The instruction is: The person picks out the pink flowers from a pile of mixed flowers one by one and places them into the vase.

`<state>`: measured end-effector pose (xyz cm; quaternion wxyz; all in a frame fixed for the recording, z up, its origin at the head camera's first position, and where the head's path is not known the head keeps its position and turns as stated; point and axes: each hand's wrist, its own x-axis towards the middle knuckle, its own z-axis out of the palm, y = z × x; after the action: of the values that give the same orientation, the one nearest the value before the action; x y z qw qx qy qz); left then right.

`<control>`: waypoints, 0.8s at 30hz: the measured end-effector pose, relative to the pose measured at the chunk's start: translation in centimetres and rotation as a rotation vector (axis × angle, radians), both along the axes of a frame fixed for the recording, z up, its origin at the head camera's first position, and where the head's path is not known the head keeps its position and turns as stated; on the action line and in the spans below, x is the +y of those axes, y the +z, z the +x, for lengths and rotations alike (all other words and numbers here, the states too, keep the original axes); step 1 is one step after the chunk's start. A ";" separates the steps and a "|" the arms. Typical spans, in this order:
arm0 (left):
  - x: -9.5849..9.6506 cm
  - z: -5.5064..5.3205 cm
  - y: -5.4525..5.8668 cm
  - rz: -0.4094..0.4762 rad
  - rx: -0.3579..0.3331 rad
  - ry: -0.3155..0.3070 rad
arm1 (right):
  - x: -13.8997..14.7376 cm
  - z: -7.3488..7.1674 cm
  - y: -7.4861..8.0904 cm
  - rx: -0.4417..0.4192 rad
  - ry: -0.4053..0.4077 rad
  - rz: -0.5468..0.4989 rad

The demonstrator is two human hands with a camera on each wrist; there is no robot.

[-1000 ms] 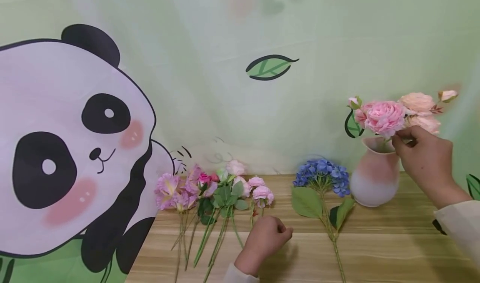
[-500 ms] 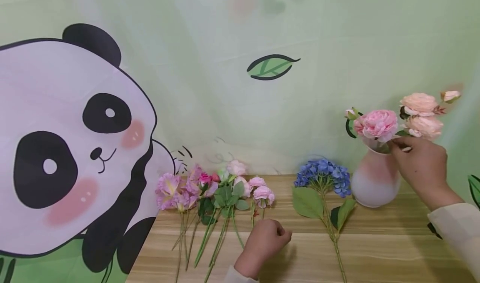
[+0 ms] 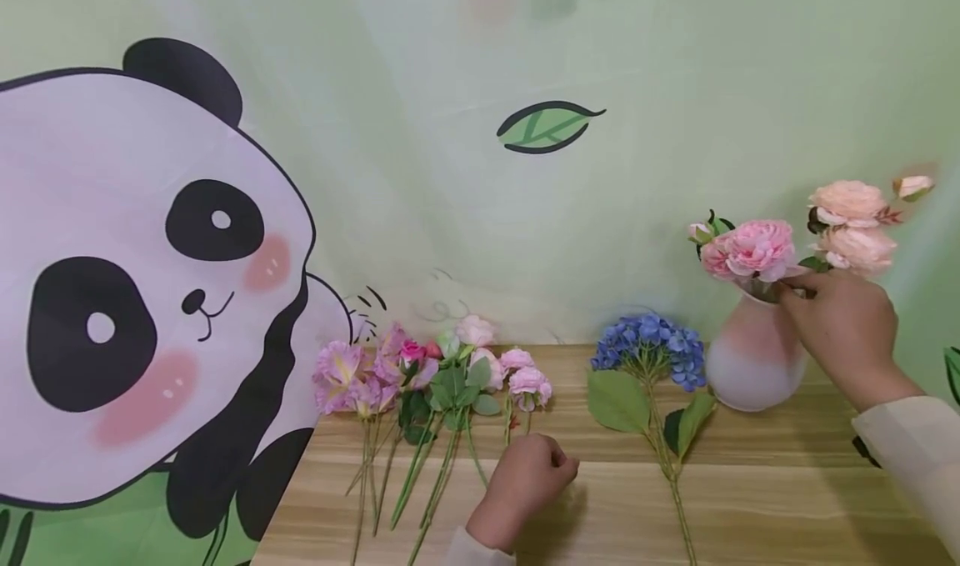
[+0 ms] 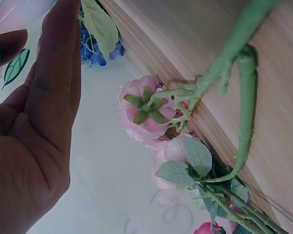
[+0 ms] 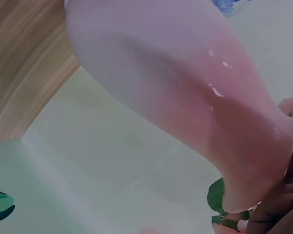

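A pink and white vase (image 3: 752,362) stands on the wooden table at the right. My right hand (image 3: 843,324) is at its mouth, thumb and fingertips pinching the pink peony (image 3: 761,247) just below its bloom. Peach peonies (image 3: 855,206) also rise from behind that hand; their stem is hidden. In the right wrist view my fingers (image 5: 278,212) lie against the rim of the vase. My left hand (image 3: 527,483) holds nothing, its fingers loosely bent, just in front of the light pink roses (image 3: 528,385). The left wrist view shows its fingers beside the thumb.
A blue hydrangea (image 3: 648,345) with broad leaves lies left of the vase, its stem towards me. Farther left lie purple-pink flowers (image 3: 345,378) and a dark pink rose (image 3: 412,351), stems forward. Behind the wooden table (image 3: 600,499) hangs a panda-printed cloth (image 3: 420,174).
The pink peony has dropped lower towards the vase mouth, and my right hand has moved down with it. The peach peonies have shifted slightly right. My left hand has stayed nearly still.
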<state>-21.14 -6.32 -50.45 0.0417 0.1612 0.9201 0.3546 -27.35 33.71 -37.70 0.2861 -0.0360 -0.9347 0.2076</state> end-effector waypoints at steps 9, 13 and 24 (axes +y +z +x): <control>-1.3 -0.4 -0.5 -0.086 -0.019 0.015 | -0.8 0.8 -0.1 -0.083 -0.049 -0.033; -4.0 -2.6 -3.6 -0.133 0.124 0.051 | -1.6 1.5 -0.8 0.013 -0.034 -0.042; -8.7 -1.6 0.3 -0.236 0.104 0.373 | -5.9 4.5 -6.7 0.069 0.219 0.018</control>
<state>-22.73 -15.06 -50.15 -0.0535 0.0004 0.9699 0.2376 -22.83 27.79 -44.38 0.2941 0.0763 -0.9244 0.2304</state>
